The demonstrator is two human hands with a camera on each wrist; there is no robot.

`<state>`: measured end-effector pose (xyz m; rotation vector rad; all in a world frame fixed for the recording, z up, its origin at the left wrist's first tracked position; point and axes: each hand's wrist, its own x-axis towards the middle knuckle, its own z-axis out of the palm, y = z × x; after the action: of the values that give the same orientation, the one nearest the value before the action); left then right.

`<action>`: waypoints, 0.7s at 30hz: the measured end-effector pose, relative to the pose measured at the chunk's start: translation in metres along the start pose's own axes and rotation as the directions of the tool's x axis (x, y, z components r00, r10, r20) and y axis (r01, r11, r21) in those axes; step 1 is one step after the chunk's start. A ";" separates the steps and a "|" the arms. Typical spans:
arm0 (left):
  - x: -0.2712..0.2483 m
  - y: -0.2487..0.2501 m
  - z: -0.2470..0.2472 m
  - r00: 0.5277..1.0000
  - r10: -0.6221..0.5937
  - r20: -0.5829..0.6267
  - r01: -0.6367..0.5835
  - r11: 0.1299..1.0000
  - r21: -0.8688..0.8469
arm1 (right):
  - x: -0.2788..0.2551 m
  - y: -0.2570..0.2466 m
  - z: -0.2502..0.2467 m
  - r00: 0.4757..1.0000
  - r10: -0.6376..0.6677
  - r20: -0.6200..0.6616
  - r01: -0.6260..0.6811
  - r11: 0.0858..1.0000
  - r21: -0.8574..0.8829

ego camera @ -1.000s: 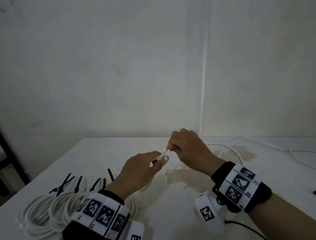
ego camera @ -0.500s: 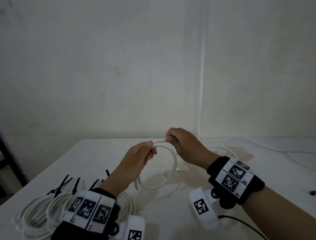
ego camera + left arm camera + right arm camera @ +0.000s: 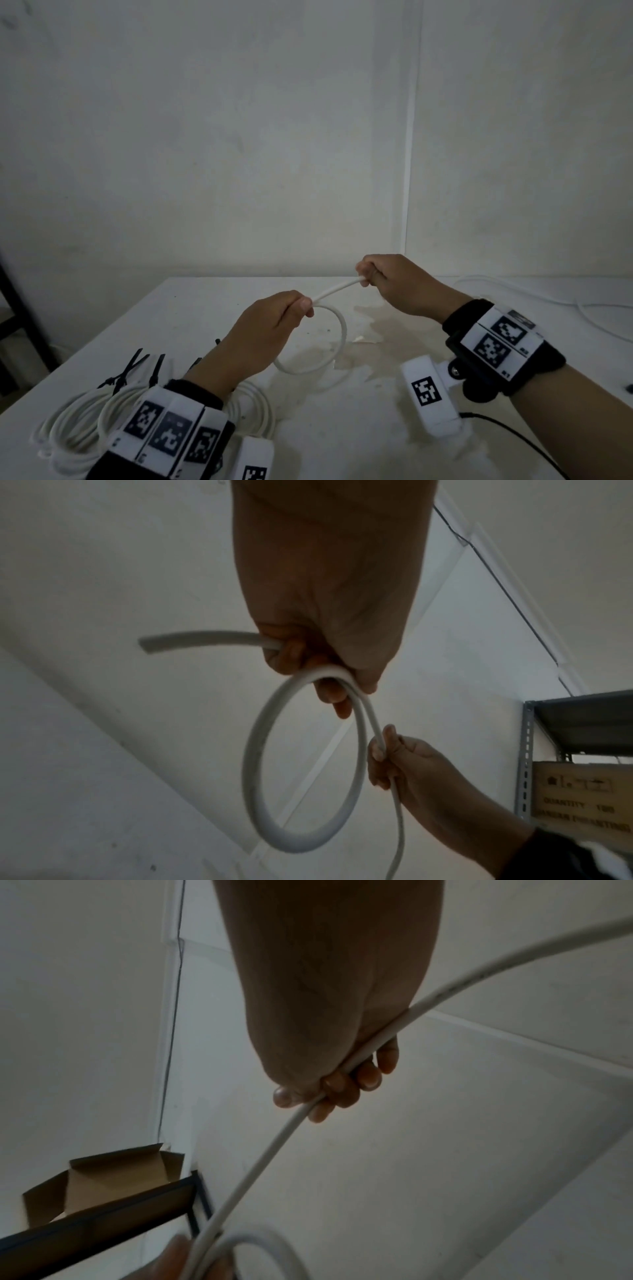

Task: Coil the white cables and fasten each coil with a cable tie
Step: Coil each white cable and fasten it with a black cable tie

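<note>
A white cable (image 3: 340,329) forms one hanging loop above the white table (image 3: 342,428). My left hand (image 3: 301,306) pinches the top of that loop (image 3: 260,750), with the short cut end (image 3: 147,643) sticking out to the side. My right hand (image 3: 368,274) grips the same cable (image 3: 274,1148) a short way along, further back and higher. A straight stretch of cable (image 3: 337,290) runs between the two hands. The rest of the cable (image 3: 534,291) trails over the table to the right.
Several coiled white cables (image 3: 75,421) with black cable ties (image 3: 132,368) lie at the near left, partly behind my left wrist. A stain (image 3: 387,325) marks the table middle. A dark rack (image 3: 103,1215) with a cardboard box (image 3: 99,1172) stands left, a grey shelf (image 3: 582,723) right.
The hands were close together pinching the cable end; a loop formed, and my right hand has since slid right and away, drawing a straight stretch of cable out.
</note>
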<state>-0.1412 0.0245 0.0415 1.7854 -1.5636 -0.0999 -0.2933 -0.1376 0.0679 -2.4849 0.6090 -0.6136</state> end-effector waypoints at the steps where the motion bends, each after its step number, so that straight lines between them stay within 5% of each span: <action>1: -0.001 -0.003 -0.002 1.000 -0.011 -0.021 0.011 1.000 0.002 | 0.000 0.004 -0.002 1.000 0.019 -0.023 -0.019 1.000 0.009; 5: -0.001 -0.008 -0.004 0.995 -0.044 -0.085 0.040 0.998 -0.050 | -0.004 0.015 -0.002 0.995 0.079 -0.064 -0.079 0.997 0.008; 14: 0.000 0.010 0.022 0.996 -0.088 0.005 0.088 0.974 -0.209 | -0.003 -0.009 0.006 0.996 0.050 -0.073 -0.062 0.983 -0.175; 21: -0.002 0.003 0.017 0.996 -0.084 0.002 0.083 0.972 -0.220 | -0.004 0.002 0.001 0.993 0.083 -0.086 -0.094 0.986 -0.136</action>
<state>-0.1524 0.0186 0.0300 1.6738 -1.4129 -0.2951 -0.2964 -0.1370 0.0644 -2.5558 0.8143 -0.6589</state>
